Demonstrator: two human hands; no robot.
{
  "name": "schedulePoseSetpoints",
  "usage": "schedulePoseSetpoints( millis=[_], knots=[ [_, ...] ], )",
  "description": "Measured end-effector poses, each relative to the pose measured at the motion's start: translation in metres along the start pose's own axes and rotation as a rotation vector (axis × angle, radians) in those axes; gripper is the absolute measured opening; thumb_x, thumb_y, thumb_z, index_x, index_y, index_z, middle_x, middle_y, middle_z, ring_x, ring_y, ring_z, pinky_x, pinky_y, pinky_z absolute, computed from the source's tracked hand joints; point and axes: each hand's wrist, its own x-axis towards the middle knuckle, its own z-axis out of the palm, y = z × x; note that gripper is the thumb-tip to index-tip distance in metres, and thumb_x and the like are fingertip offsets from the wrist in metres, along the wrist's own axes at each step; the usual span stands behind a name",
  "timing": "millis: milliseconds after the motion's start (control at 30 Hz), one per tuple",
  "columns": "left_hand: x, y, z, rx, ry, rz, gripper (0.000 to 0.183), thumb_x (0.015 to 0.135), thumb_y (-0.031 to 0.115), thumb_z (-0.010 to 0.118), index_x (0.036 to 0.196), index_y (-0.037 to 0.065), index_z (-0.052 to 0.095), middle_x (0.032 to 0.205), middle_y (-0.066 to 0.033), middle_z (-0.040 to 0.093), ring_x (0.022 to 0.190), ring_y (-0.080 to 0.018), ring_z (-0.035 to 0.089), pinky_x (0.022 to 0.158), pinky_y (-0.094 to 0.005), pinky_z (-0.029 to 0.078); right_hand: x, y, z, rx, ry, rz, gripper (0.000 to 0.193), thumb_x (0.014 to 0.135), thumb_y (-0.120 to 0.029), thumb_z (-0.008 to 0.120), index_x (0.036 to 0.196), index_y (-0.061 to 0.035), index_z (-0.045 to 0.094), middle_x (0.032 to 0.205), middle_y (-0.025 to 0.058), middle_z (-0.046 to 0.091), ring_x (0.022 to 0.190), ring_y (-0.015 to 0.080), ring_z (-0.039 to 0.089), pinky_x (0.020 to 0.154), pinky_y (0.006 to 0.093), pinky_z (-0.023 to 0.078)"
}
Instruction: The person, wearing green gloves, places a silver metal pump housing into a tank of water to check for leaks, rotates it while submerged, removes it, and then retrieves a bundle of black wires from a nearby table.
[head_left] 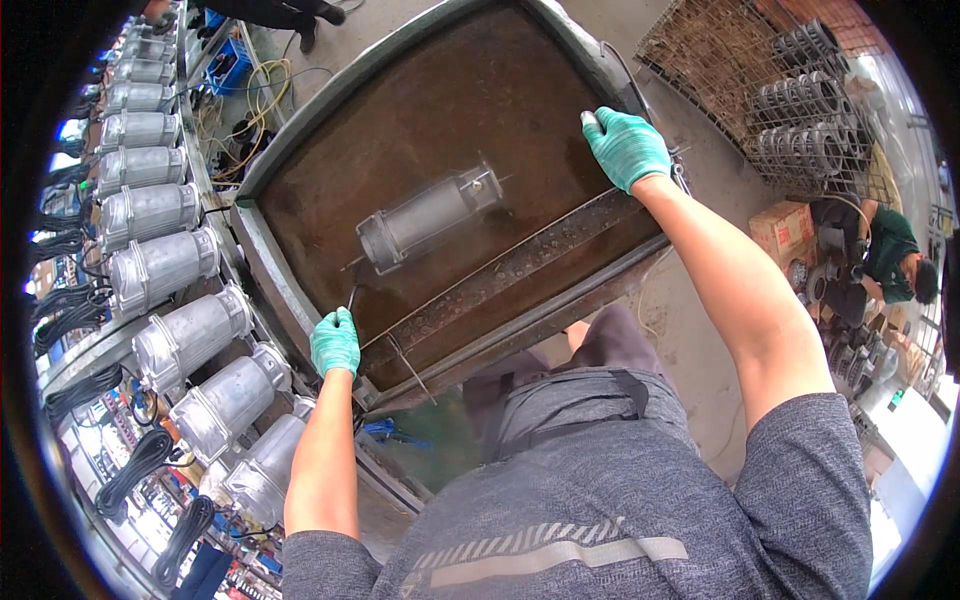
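A grey metal motor (428, 215) lies at a slant in a wide tank (270, 245) of brown water, with its ribbed cylindrical body showing. My left hand (335, 343), in a green glove, is closed at the tank's near left side. From its fingers a thin dark cord-like piece (353, 296) runs up toward the motor's left end. My right hand (627, 150), gloved alike, is curled over the tank's right side, close to the end of a rusty metal bar (500, 270) that crosses the tank. What its fingers hold, if anything, is hidden.
A row of similar grey motors (165, 263) lines the left side, with coiled black cables (135, 470) beside them. A blue crate (228, 68) and yellow hoses (262, 110) lie beyond. Wire cages (800, 130) with metal parts stand right. A co-worker (890, 255) crouches there; another person's legs (290, 15) show at top.
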Motion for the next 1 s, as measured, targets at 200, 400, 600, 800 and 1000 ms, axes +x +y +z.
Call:
schedulePoseSetpoints(
  millis=[200, 400, 600, 800, 1000],
  knots=[
    [-0.001, 0.004, -0.003, 0.004, -0.002, -0.006, 0.043, 0.101, 0.044, 0.055, 0.092, 0.006, 0.072, 0.096, -0.0248, 0.070, 0.089, -0.0470, 0.065, 0.077, -0.0534, 0.051, 0.001, 0.001, 0.002, 0.014, 0.002, -0.003, 0.042, 0.106, -0.046, 0.048, 0.098, -0.0117, 0.071, 0.094, 0.0198, 0.074, 0.090, 0.0412, 0.072, 0.083, 0.0512, 0.057],
    [0.002, -0.002, 0.001, 0.009, -0.023, -0.007, 0.043, 0.101, 0.045, 0.055, 0.092, 0.006, 0.072, 0.095, -0.0250, 0.069, 0.089, -0.0469, 0.065, 0.077, -0.0535, 0.051, 0.000, 0.000, 0.001, 0.006, 0.013, -0.003, 0.042, 0.106, -0.046, 0.048, 0.098, -0.0116, 0.071, 0.094, 0.0198, 0.074, 0.089, 0.0410, 0.072, 0.083, 0.0511, 0.057],
    [0.003, -0.007, 0.005, 0.007, -0.012, -0.001, 0.043, 0.101, 0.045, 0.055, 0.092, 0.007, 0.073, 0.095, -0.0249, 0.069, 0.089, -0.0468, 0.065, 0.077, -0.0534, 0.051, 0.000, 0.002, 0.002, 0.014, 0.005, 0.000, 0.042, 0.106, -0.046, 0.048, 0.098, -0.0118, 0.071, 0.094, 0.0197, 0.074, 0.090, 0.0411, 0.072, 0.084, 0.0508, 0.057],
    [0.001, -0.003, 0.005, -0.027, 0.040, 0.031, 0.041, 0.102, 0.039, 0.059, 0.091, 0.001, 0.071, 0.086, -0.0265, 0.065, 0.074, -0.0422, 0.061, 0.072, -0.0476, 0.048, 0.001, 0.001, 0.001, 0.010, 0.005, 0.002, 0.043, 0.106, -0.047, 0.048, 0.098, -0.0118, 0.071, 0.093, 0.0197, 0.074, 0.090, 0.0414, 0.072, 0.084, 0.0512, 0.057],
    [-0.001, 0.001, 0.000, -0.026, 0.027, 0.002, 0.041, 0.101, 0.039, 0.059, 0.092, 0.002, 0.072, 0.089, -0.0263, 0.067, 0.078, -0.0428, 0.064, 0.073, -0.0478, 0.049, 0.000, -0.002, -0.002, 0.012, -0.009, 0.012, 0.043, 0.106, -0.047, 0.047, 0.099, -0.0117, 0.071, 0.095, 0.0200, 0.074, 0.090, 0.0414, 0.071, 0.085, 0.0511, 0.057]
  ],
)
